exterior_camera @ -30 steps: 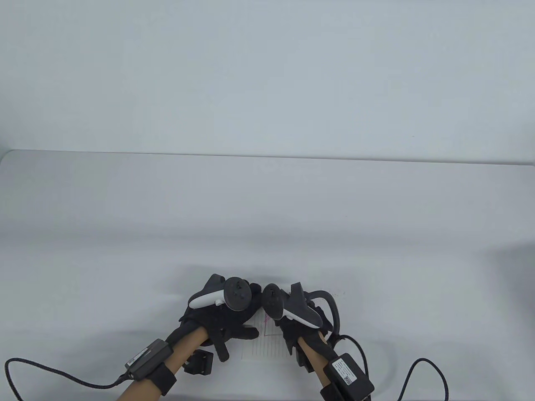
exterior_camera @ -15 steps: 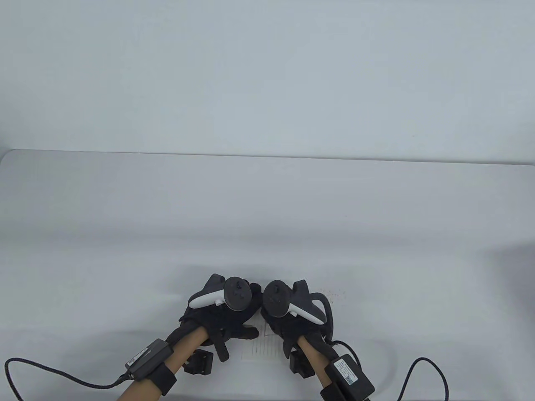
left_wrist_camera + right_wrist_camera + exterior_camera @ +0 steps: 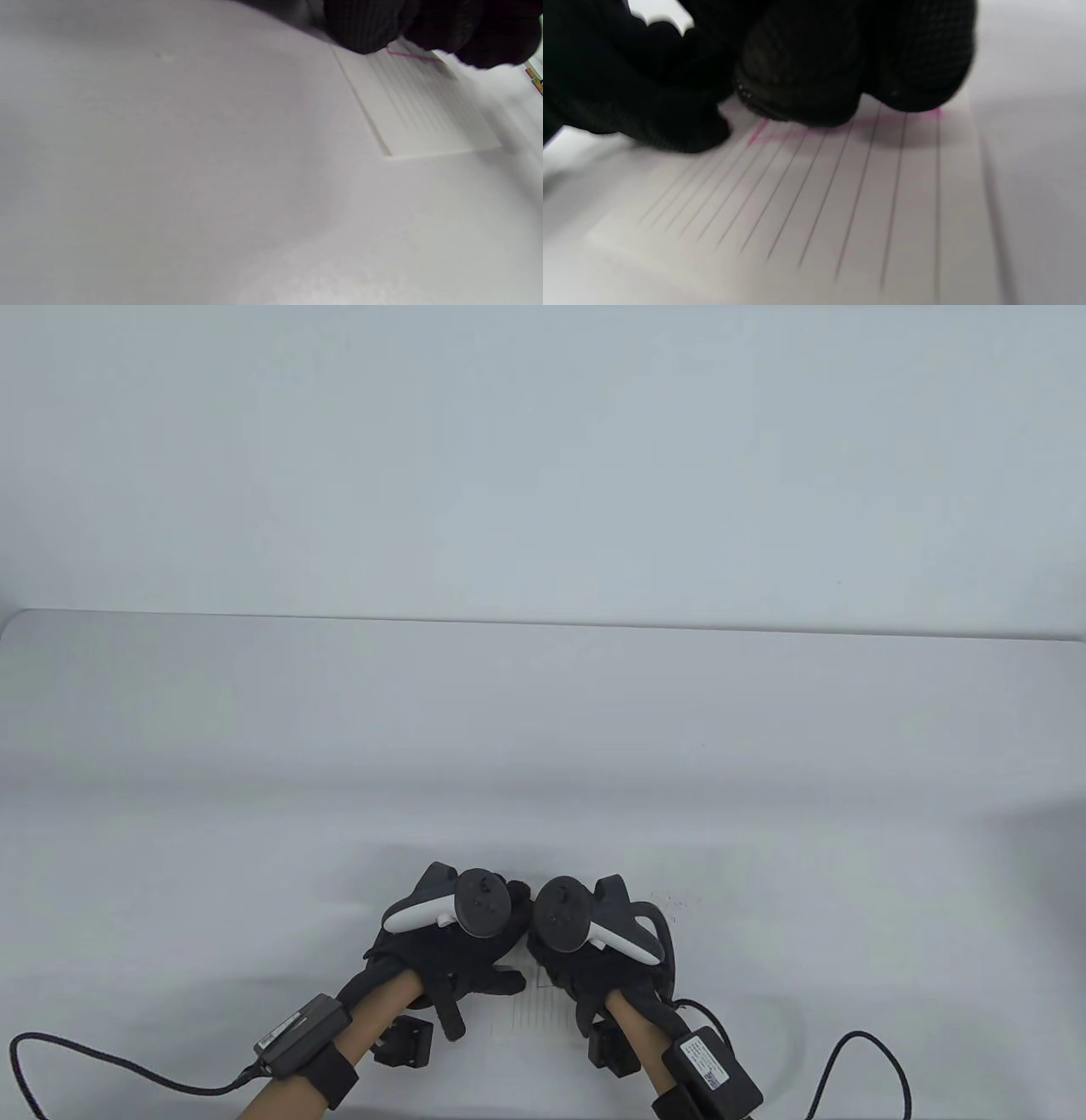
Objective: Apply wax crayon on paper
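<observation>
Both my hands sit low at the near edge of the white desk (image 3: 543, 729), close together, trackers almost touching. Left hand (image 3: 450, 950) lies with fingers spread and flat; in the left wrist view its fingertips (image 3: 365, 29) press down on the far corner of the lined paper (image 3: 534, 1010). So the left grip holds nothing, just pins the sheet.

Right hand (image 3: 594, 967) is curled over the paper's upper part. In the right wrist view the fingers (image 3: 801, 76) are bunched tight, tips down on the sheet, right above a pink crayon mark (image 3: 797, 133) that runs across the ruled lines near the top edge. The crayon itself is hidden under the glove; I can't tell whether the right grip has it or not.

The paper lies flat on the desk between the two wrists, only its lower part showing in the table view. The same pink line (image 3: 413, 56) shows by the left fingertips. Some faint reddish specks (image 3: 670, 899) on the desk just right of the right hand.
</observation>
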A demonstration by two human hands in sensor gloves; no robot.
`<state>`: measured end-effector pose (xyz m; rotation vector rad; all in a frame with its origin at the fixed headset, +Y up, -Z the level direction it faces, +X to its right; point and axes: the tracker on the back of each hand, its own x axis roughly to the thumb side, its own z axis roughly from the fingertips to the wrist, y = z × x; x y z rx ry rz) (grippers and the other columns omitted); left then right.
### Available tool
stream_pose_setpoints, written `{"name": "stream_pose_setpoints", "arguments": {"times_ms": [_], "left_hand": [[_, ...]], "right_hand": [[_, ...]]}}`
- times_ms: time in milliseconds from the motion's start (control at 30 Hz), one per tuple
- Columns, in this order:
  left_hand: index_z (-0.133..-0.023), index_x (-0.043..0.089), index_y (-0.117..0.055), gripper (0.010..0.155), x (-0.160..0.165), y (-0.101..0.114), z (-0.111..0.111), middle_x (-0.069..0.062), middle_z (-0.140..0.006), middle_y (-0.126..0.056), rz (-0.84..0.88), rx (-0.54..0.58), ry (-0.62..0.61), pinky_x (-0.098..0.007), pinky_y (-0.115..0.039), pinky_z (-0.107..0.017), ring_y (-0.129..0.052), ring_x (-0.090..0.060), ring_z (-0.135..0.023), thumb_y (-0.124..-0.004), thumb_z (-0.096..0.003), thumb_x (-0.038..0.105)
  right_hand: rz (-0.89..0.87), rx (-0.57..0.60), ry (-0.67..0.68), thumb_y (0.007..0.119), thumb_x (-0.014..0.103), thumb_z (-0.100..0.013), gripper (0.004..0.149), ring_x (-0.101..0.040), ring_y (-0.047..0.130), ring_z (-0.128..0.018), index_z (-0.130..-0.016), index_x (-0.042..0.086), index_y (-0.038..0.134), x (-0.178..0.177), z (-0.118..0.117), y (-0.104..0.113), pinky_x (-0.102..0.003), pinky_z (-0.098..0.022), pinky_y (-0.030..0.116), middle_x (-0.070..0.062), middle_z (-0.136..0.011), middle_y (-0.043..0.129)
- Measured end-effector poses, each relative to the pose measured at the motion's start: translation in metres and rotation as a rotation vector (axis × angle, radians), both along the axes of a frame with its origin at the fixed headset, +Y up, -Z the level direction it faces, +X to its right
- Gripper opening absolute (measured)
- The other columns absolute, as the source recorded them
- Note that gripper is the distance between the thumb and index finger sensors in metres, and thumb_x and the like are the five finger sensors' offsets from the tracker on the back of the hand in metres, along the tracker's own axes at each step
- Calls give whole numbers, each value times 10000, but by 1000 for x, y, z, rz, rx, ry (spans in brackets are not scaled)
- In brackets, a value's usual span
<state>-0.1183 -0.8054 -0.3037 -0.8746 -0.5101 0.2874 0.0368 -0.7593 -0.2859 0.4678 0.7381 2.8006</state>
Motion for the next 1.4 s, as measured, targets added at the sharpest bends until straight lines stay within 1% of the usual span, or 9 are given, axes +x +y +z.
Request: {"name": "stream_pose_setpoints", "arguments": {"times_ms": [267,400,567,667,800,967,1100,1167,1400], "left_hand": [[-1064,411,77,838,0,0,0,182,-1100,248,-3,2,-2,-545,241,-650,319,-148,-1012,-602,-584,513],[-1065,411,78,841,0,0,0,182,-1101,247,-2,2,-1,-545,242,-649,320,-149,-1012,-603,-583,514],[-1064,411,79,839,1,0,0,183,-1100,248,-2,1,-2,-546,241,-649,320,-151,-1011,-602,-584,514],[-1064,412,79,839,1,0,0,182,-1099,249,-1,0,-2,-545,242,-648,321,-148,-1010,-602,-584,513],[-1065,412,77,839,0,0,0,184,-1100,248,0,-1,0,-543,243,-648,322,-147,-1010,-603,-583,513],[-1064,411,79,840,0,0,0,182,-1099,249,-2,1,-2,-546,241,-648,320,-152,-1010,-602,-584,513],[-1064,410,78,839,1,0,0,182,-1099,249,-3,0,-2,-546,242,-648,321,-150,-1010,-602,-583,514],[-1064,413,79,840,1,0,0,183,-1099,249,-2,0,-1,-545,242,-649,321,-149,-1010,-603,-583,513],[-1064,411,80,840,1,1,0,183,-1098,249,-2,0,0,-546,242,-646,321,-150,-1009,-601,-583,515]], "right_hand": [[278,367,-48,668,319,-549,396,-70,953,-362,-899,146,734,17,-7,5,-350,-370,839,-64,-623,929],[-14,49,51,684,301,-557,406,-101,958,-407,-925,130,704,-1,1,1,-374,-401,827,-101,-665,915],[316,315,-51,675,331,-551,391,-61,960,-377,-904,171,728,20,-13,6,-340,-384,843,-43,-638,930],[284,368,-47,677,327,-549,395,-62,964,-358,-901,157,734,21,-10,6,-341,-367,847,-55,-616,940],[-42,66,36,685,319,-554,400,-86,967,-337,-903,131,736,5,-2,-2,-360,-354,842,-74,-600,947],[311,351,-68,683,340,-548,391,-53,964,-306,-885,157,756,18,-12,6,-333,-338,852,-26,-567,957],[211,324,18,671,330,-553,400,-51,962,-315,-899,141,739,7,-3,6,-333,-336,854,-44,-575,951],[57,136,87,672,322,-556,401,-65,958,-319,-905,134,728,-3,5,4,-345,-338,847,-79,-577,941],[322,386,-78,674,337,-550,389,-48,959,-272,-876,145,763,20,-12,5,-329,-314,855,-23,-533,961]]}}
